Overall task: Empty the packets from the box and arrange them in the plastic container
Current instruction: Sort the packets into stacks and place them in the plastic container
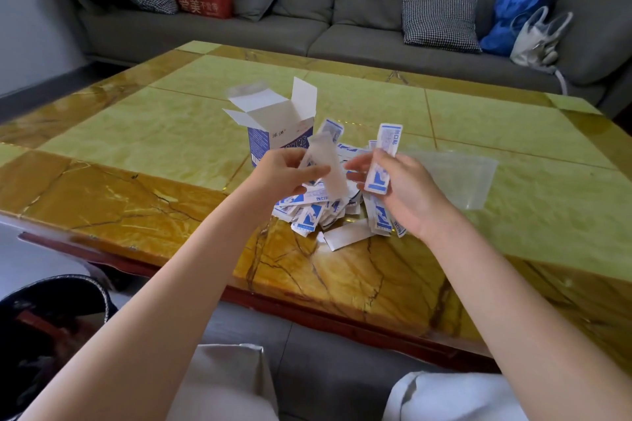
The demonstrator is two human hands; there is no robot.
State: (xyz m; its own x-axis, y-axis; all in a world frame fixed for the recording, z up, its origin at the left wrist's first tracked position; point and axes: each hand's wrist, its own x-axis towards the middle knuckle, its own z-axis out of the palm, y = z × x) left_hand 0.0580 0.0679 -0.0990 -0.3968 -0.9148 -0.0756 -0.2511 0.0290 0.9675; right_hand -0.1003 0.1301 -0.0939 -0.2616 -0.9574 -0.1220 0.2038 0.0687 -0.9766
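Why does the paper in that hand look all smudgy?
In the head view, the packet gripped by the left hand is motion-blurred; the right hand holds sharper packets; the glossy table shows pale glare; its edges bend from the wide lens.

Both hands are raised over a heap of blue-and-white packets [321,212] lying on the yellow-green marble counter [143,133]. The left hand [287,174] pinches a blurred pale strip [325,164], probably another packet seen from its blank side. The right hand [400,188] grips a small upright stack of packets [383,161], printed faces toward the camera. Just behind the heap stands the blue-and-white box [277,137], upright, its top flaps open. To the right of the hands lies a clear plastic container [458,174], touching the counter. A grey sofa [342,10] with checked cushions and bags runs along the far side.
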